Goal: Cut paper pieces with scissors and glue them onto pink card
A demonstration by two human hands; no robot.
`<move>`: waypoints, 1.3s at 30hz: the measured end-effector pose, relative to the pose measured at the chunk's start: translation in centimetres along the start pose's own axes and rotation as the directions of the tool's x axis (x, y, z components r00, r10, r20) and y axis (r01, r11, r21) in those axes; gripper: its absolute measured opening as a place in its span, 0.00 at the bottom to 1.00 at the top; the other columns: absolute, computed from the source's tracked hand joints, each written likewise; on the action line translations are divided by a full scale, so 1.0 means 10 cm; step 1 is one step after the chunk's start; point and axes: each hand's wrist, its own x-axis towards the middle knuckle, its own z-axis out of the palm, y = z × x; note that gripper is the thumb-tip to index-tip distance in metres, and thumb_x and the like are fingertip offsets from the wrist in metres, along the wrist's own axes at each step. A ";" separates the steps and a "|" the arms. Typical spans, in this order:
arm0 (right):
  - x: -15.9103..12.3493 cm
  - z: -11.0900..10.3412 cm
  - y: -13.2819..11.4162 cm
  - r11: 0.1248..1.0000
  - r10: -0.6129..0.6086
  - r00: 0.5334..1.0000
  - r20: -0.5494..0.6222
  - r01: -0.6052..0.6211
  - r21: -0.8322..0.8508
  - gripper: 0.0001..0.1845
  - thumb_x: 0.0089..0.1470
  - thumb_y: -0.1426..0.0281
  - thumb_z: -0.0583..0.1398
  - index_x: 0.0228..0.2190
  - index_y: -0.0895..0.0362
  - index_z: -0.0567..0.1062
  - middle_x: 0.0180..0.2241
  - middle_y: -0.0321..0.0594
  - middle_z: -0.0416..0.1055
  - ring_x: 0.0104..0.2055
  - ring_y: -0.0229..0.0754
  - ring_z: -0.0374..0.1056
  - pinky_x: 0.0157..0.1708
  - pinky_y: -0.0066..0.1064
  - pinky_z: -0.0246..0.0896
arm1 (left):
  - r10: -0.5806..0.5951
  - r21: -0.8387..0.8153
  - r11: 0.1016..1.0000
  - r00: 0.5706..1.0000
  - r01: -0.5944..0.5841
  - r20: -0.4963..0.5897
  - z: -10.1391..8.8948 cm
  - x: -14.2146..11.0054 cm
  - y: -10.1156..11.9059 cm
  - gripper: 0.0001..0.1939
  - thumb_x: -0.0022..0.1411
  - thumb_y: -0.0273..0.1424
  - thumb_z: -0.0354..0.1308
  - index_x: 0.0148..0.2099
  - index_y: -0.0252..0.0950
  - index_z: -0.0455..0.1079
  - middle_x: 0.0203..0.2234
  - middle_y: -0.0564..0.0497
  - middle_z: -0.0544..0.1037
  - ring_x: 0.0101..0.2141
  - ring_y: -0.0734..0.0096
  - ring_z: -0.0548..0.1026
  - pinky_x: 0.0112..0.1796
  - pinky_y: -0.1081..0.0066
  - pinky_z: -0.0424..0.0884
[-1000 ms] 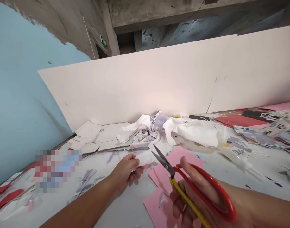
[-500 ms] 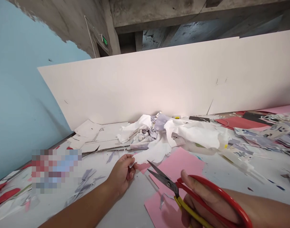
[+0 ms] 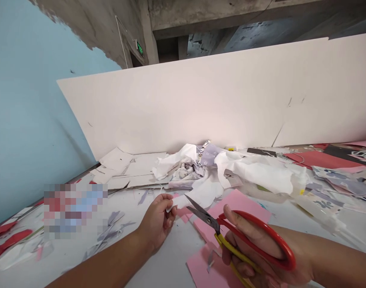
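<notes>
One white scrap [image 3: 178, 203], red-handled scissors [image 3: 214, 225]

Here's the bench [image 3: 168, 266], littered from end to end! Pink sheets [image 3: 239, 210] right up front, crumpled white cloth [image 3: 257, 174] heaped at the back beside a pile of white card [image 3: 123, 166], red paper [image 3: 321, 160] and printed fabric scraps [image 3: 341, 180] over on the right, grey offcuts [image 3: 111, 224] scattered left!
</notes>
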 end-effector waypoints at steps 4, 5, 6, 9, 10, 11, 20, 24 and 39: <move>0.03 0.01 -0.07 0.999 -0.035 0.999 0.031 0.036 -0.038 0.47 0.39 0.34 0.33 0.24 0.62 0.68 0.13 0.32 0.57 0.07 0.27 0.48 0.08 0.20 0.43 | -0.010 0.021 1.000 1.000 0.010 -0.007 0.00 -0.01 0.00 0.10 0.47 0.27 0.50 0.34 0.40 0.55 0.14 0.60 0.66 0.10 0.87 0.53 0.14 0.82 0.47; 0.04 0.01 -0.09 0.998 -0.033 0.999 0.042 0.035 -0.047 0.47 0.39 0.34 0.33 0.24 0.61 0.68 0.13 0.32 0.58 0.07 0.28 0.48 0.08 0.21 0.45 | -0.010 0.027 1.000 1.000 0.010 -0.007 0.00 -0.01 -0.01 0.10 0.47 0.27 0.51 0.34 0.40 0.55 0.14 0.60 0.66 0.10 0.87 0.52 0.14 0.82 0.46; 0.04 0.01 -0.11 0.998 -0.022 0.998 0.052 0.025 -0.050 0.47 0.39 0.35 0.32 0.24 0.61 0.68 0.13 0.32 0.58 0.07 0.28 0.48 0.07 0.22 0.47 | -0.010 0.034 0.999 1.000 0.010 -0.005 0.00 -0.01 -0.01 0.10 0.46 0.27 0.51 0.34 0.40 0.55 0.14 0.60 0.66 0.10 0.87 0.52 0.14 0.82 0.45; 0.07 0.00 -0.17 0.998 0.005 0.997 0.077 0.000 -0.055 0.47 0.39 0.35 0.30 0.23 0.61 0.67 0.12 0.32 0.58 0.06 0.29 0.49 0.07 0.24 0.50 | -0.006 0.050 0.999 1.000 0.006 -0.001 -0.01 0.00 -0.01 0.10 0.46 0.28 0.50 0.34 0.40 0.54 0.13 0.61 0.64 0.10 0.87 0.51 0.14 0.81 0.42; 0.08 0.00 -0.19 0.998 0.010 0.997 0.082 -0.005 -0.060 0.47 0.40 0.35 0.30 0.22 0.61 0.67 0.12 0.31 0.58 0.06 0.29 0.48 0.06 0.24 0.49 | -0.006 0.052 0.999 1.000 0.006 -0.003 -0.01 0.00 -0.01 0.10 0.46 0.28 0.50 0.33 0.41 0.54 0.13 0.62 0.64 0.10 0.87 0.50 0.14 0.80 0.42; 0.09 -0.01 -0.20 0.998 0.018 0.996 0.085 -0.012 -0.066 0.47 0.40 0.36 0.29 0.22 0.61 0.67 0.11 0.31 0.57 0.06 0.29 0.48 0.06 0.23 0.48 | -0.009 0.054 0.998 1.000 0.009 -0.005 -0.01 0.00 -0.01 0.10 0.46 0.28 0.49 0.33 0.41 0.54 0.13 0.62 0.63 0.10 0.86 0.50 0.14 0.80 0.41; 0.11 -0.05 -0.31 0.995 0.035 0.998 0.050 -0.030 -0.098 0.47 0.40 0.36 0.28 0.22 0.62 0.67 0.10 0.31 0.57 0.05 0.28 0.48 0.05 0.20 0.42 | -0.016 0.049 0.999 1.000 0.016 0.007 -0.04 0.02 -0.03 0.10 0.44 0.28 0.49 0.31 0.41 0.52 0.12 0.63 0.61 0.10 0.86 0.48 0.14 0.78 0.40; 0.13 -0.05 -0.37 0.978 0.078 0.997 -0.010 -0.079 -0.196 0.45 0.43 0.38 0.29 0.19 0.61 0.66 0.09 0.34 0.58 0.05 0.31 0.51 0.05 0.21 0.45 | -0.014 0.052 0.999 1.000 0.014 0.009 -0.04 0.02 -0.03 0.10 0.43 0.27 0.49 0.31 0.41 0.52 0.12 0.63 0.60 0.10 0.86 0.48 0.14 0.78 0.39; 0.13 -0.22 -0.26 0.982 0.067 0.996 0.053 -0.056 -0.178 0.37 0.48 0.40 0.39 0.23 0.60 0.67 0.08 0.28 0.53 0.05 0.29 0.48 0.04 0.21 0.48 | -0.018 0.021 1.000 1.000 0.019 -0.022 -0.04 0.02 -0.02 0.11 0.42 0.27 0.48 0.31 0.42 0.52 0.10 0.63 0.59 0.10 0.85 0.47 0.14 0.77 0.39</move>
